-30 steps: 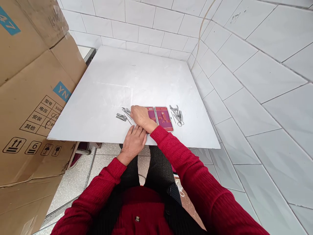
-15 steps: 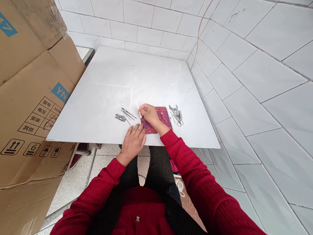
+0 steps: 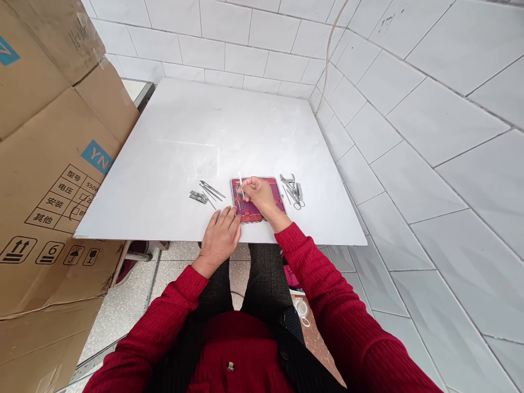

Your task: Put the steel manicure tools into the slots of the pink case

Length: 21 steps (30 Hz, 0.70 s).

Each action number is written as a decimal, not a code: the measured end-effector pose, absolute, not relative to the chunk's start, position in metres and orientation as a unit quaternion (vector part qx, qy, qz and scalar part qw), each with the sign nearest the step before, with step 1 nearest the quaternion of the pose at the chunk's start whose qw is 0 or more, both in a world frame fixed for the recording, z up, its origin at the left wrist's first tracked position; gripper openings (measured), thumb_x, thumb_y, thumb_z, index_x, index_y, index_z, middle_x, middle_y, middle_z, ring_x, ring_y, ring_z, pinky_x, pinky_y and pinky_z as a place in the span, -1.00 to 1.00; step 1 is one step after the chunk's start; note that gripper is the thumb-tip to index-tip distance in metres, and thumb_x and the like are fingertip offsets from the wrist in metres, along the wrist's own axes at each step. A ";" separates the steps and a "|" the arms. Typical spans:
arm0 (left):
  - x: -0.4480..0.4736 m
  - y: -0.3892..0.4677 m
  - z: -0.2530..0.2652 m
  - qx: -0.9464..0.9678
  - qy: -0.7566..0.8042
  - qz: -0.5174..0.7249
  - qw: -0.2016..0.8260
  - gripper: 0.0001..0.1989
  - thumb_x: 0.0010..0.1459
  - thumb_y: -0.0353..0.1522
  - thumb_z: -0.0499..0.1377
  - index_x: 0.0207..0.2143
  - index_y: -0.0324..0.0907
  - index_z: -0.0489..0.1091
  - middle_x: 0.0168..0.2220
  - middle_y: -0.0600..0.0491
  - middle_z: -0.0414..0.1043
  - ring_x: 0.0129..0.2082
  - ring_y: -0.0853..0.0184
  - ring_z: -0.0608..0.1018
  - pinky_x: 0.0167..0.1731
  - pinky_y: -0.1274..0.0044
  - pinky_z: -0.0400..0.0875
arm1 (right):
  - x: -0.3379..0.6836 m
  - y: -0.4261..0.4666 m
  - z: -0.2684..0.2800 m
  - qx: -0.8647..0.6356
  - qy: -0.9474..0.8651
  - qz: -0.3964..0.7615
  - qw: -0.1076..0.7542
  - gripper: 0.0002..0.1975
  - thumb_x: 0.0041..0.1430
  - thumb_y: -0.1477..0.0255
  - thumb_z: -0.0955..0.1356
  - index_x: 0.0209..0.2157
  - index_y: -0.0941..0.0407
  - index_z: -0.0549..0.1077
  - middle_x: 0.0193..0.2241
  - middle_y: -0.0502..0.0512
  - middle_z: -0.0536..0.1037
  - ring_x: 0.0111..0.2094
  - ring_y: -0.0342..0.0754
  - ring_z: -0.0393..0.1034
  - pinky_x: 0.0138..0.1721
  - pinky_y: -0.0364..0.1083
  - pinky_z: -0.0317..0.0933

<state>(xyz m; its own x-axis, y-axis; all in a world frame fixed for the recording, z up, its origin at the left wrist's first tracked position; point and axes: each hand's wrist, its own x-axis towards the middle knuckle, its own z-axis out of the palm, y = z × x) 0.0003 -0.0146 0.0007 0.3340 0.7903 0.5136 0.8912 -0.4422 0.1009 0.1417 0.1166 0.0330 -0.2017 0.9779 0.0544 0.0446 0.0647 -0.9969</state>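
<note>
An open manicure case with a red rim and purple lining lies near the table's front edge. My right hand is closed in a pinch on a thin white stick, held slanting upright over the case's left half. Slim tools sit in loops beneath it, partly covered by that hand. My left hand rests flat with fingers stretched out, its fingertips at the case's lower left corner. To its upper left lie a nail clipper and several slender metal tools.
Right of the case, nippers, small scissors and other metal tools lie together on the white table. A large cardboard box stands along the left side. Tiled walls close off the back and right.
My right hand has moved slightly right with the white stick, uncovering more of the case's left half. My left hand stays at the case's corner. The view has shifted a little.
</note>
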 end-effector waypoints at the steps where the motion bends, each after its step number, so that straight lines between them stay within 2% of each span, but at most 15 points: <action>1: 0.000 -0.015 0.001 -0.811 -0.519 -0.253 0.096 -0.67 0.39 -0.42 0.05 0.10 -0.29 0.47 0.23 -0.22 0.46 0.24 0.05 0.49 0.24 0.16 0.35 | 0.143 0.115 0.031 -0.447 -0.573 0.519 0.451 -0.89 0.04 0.36 0.39 -0.43 0.09 0.40 -0.49 -0.04 0.59 -0.65 -0.24 0.22 -0.55 -0.20 0.13; 10: 0.001 -0.015 0.002 -0.810 -0.524 -0.251 0.079 -0.65 0.38 -0.42 0.04 0.12 -0.25 0.46 0.24 -0.20 0.45 0.25 0.06 0.47 0.26 0.16 0.33 | 0.141 0.110 0.029 -0.459 -0.587 0.496 0.446 -0.92 -0.01 0.40 0.39 -0.42 0.08 0.41 -0.54 -0.11 0.52 -0.62 -0.23 0.26 -0.50 -0.18 0.18; 15: 0.001 -0.015 0.002 -0.809 -0.525 -0.253 0.071 -0.64 0.37 -0.43 0.04 0.13 -0.25 0.47 0.24 -0.21 0.45 0.27 0.04 0.46 0.26 0.15 0.33 | 0.126 0.108 0.027 -0.468 -0.633 0.477 0.391 -0.94 0.02 0.45 0.39 -0.40 0.08 0.42 -0.52 -0.12 0.49 -0.56 -0.19 0.32 -0.44 -0.16 0.24; 21: 0.000 -0.014 0.002 -0.809 -0.526 -0.252 0.066 -0.62 0.37 -0.43 0.04 0.16 -0.26 0.45 0.23 -0.23 0.45 0.27 0.05 0.46 0.26 0.15 0.32 | 0.113 0.108 0.036 -0.484 -0.716 0.387 0.321 -0.90 0.08 0.56 0.37 -0.35 0.08 0.47 -0.44 -0.05 0.55 -0.40 -0.12 0.44 -0.29 -0.13 0.28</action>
